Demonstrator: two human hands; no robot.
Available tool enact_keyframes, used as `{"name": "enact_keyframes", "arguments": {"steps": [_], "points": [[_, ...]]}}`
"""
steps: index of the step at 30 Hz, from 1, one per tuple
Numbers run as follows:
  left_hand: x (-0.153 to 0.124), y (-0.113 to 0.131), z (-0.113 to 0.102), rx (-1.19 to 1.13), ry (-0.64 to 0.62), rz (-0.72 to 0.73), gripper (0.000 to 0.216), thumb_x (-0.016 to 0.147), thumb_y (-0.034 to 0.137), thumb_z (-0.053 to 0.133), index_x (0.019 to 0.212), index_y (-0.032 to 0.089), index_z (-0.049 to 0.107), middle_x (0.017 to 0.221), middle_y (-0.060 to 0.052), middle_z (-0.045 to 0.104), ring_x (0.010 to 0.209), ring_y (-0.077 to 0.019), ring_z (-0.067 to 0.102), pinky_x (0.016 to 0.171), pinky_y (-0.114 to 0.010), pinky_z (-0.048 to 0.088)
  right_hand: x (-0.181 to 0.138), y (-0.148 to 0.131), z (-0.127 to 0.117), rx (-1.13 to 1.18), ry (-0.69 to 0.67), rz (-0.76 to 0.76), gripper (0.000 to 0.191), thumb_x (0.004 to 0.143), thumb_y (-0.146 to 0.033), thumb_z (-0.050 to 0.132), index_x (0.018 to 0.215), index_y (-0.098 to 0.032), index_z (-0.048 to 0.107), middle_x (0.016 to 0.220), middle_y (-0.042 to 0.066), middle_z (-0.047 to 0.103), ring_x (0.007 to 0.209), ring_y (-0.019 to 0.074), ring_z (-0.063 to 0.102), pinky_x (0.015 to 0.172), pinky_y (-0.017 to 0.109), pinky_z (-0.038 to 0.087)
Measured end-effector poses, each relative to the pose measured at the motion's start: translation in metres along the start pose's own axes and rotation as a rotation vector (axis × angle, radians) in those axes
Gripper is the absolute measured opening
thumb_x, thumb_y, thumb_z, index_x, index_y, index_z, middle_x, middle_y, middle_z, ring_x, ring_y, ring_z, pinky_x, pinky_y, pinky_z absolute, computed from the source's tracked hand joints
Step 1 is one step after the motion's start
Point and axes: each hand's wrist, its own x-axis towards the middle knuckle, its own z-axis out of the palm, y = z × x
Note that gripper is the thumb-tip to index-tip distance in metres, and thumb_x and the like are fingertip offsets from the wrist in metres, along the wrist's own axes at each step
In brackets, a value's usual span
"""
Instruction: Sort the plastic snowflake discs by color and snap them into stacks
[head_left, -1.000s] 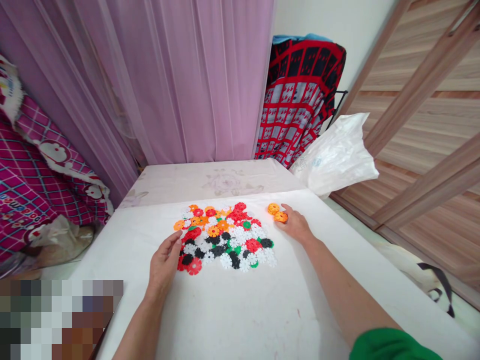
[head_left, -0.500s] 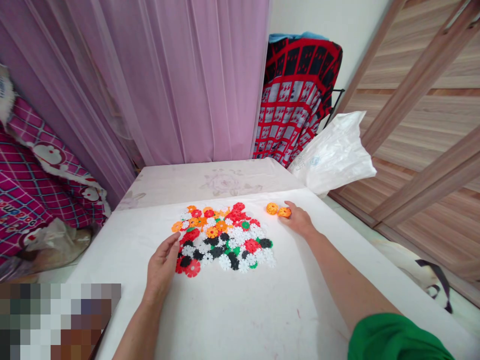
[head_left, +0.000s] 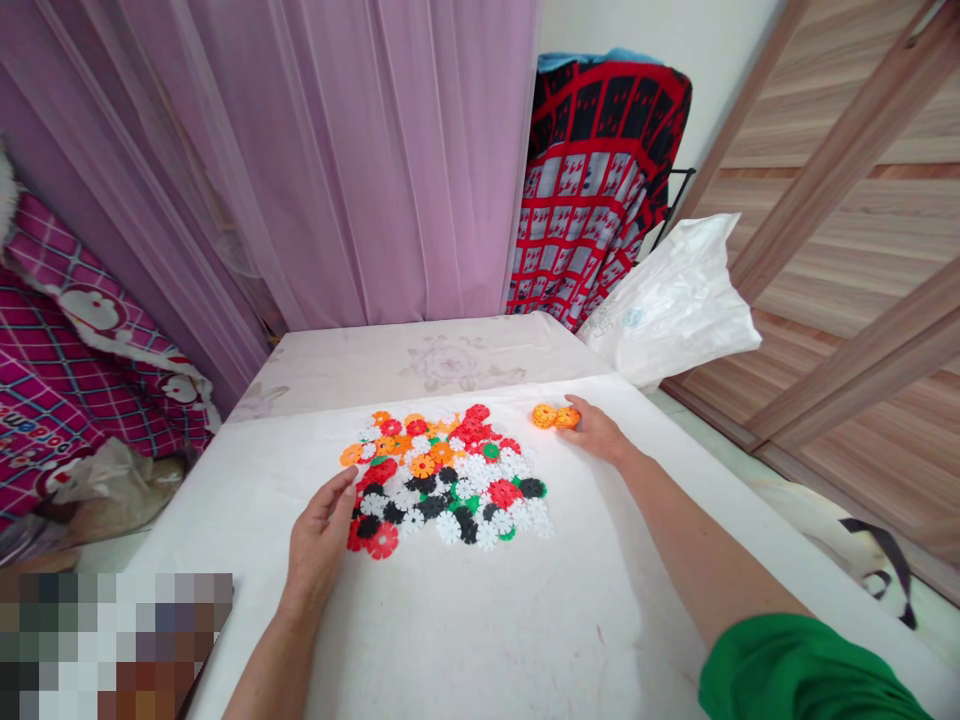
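Note:
A spread pile of flower-shaped plastic discs [head_left: 427, 480] in red, white, black, green and orange lies on the white table cover. My left hand [head_left: 322, 525] rests at the pile's left edge, holding nothing, with its fingers loosely curved and the thumb apart. Beyond the pile's right side, my right hand [head_left: 596, 430] has its fingers around a stack of orange discs [head_left: 568, 417]. Right beside that sits a second orange stack [head_left: 544, 415], apparently touching it. The fingers partly hide the held stack.
A white plastic bag [head_left: 675, 300] stands by the table's far right corner. Purple curtains [head_left: 390, 160] hang behind the table [head_left: 465, 630]. A red and black patterned cloth [head_left: 592, 190] drapes at the back, and wooden cabinet doors [head_left: 847, 250] rise on the right.
My right hand has moved slightly left, bringing the held orange stack up against the other one. My left hand stays by the pile.

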Motion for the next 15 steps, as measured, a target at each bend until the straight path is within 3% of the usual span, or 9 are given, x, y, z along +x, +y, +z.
{"name": "enact_keyframes", "arguments": {"steps": [4,7,11,15], "points": [[0.000,-0.003,0.000,0.008,0.002,0.011,0.046,0.078,0.054,0.057,0.109,0.023,0.069,0.121,-0.006,0.069,0.118,-0.0240,0.060,0.105,-0.038,0.043,-0.022,0.006,0.012,0.062,0.181,0.096,0.052,0.077,-0.023,0.056,0.129,-0.019,0.052,0.120,0.009,0.064,0.107,0.0221,0.061,0.092,0.035,0.048],[0.001,-0.003,0.000,0.001,-0.002,-0.002,0.046,0.077,0.053,0.057,0.110,0.023,0.069,0.121,-0.006,0.069,0.118,-0.0242,0.059,0.105,-0.038,0.043,-0.041,0.007,0.019,-0.003,0.275,0.198,0.035,0.079,-0.017,0.046,0.111,-0.017,0.063,0.108,0.009,0.067,0.098,0.0229,0.062,0.087,0.036,0.048],[0.002,-0.002,0.000,0.004,-0.004,-0.016,0.046,0.077,0.052,0.057,0.110,0.022,0.069,0.121,-0.006,0.069,0.117,-0.0246,0.060,0.105,-0.039,0.043,-0.052,-0.005,0.017,-0.091,0.243,0.139,0.025,0.079,-0.014,0.047,0.088,-0.021,0.070,0.101,0.007,0.067,0.096,0.0223,0.060,0.089,0.034,0.044],[0.003,-0.004,0.000,-0.001,-0.007,-0.013,0.046,0.077,0.053,0.057,0.109,0.023,0.069,0.120,-0.006,0.069,0.116,-0.0248,0.060,0.105,-0.039,0.043,-0.049,-0.018,0.013,-0.263,0.186,0.091,0.031,0.083,-0.011,0.045,0.096,-0.022,0.071,0.106,0.007,0.066,0.097,0.0222,0.059,0.085,0.033,0.042]]}}
